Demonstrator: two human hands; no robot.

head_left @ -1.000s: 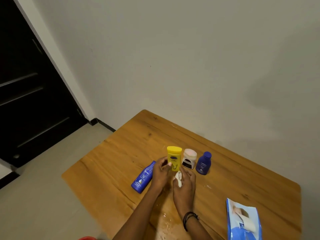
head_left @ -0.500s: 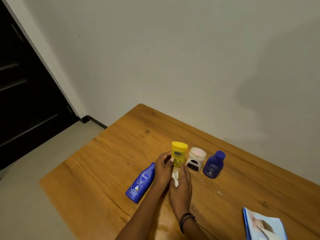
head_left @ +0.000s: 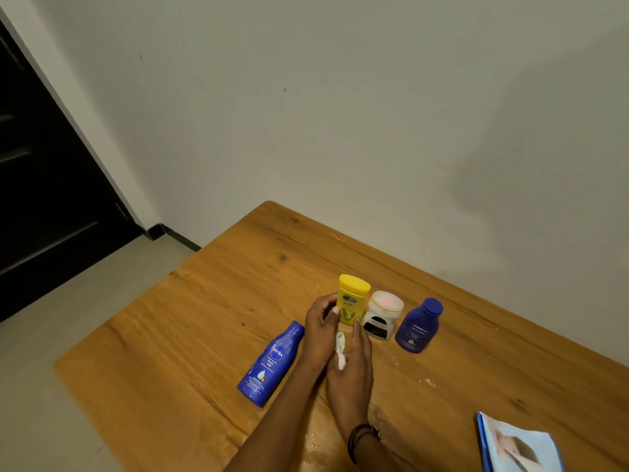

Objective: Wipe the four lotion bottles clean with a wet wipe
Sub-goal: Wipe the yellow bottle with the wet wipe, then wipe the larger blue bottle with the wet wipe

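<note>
A yellow lotion bottle stands upright on the wooden table, and my left hand grips its lower left side. Just below it, my right hand pinches a small crumpled white wet wipe near the bottle's base. To the right stand a white jar-like bottle and a small dark blue bottle. A larger blue Nivea bottle lies flat to the left of my left hand.
A blue wet wipe pack lies at the table's front right. Wet smears and white specks mark the wood near my wrists. A white wall runs behind the table, with a dark door and tiled floor at left.
The view has shifted, so the bottles sit a little further right and the wipe pack slid toward the corner. My hands keep the same hold on the yellow bottle and wipe.
</note>
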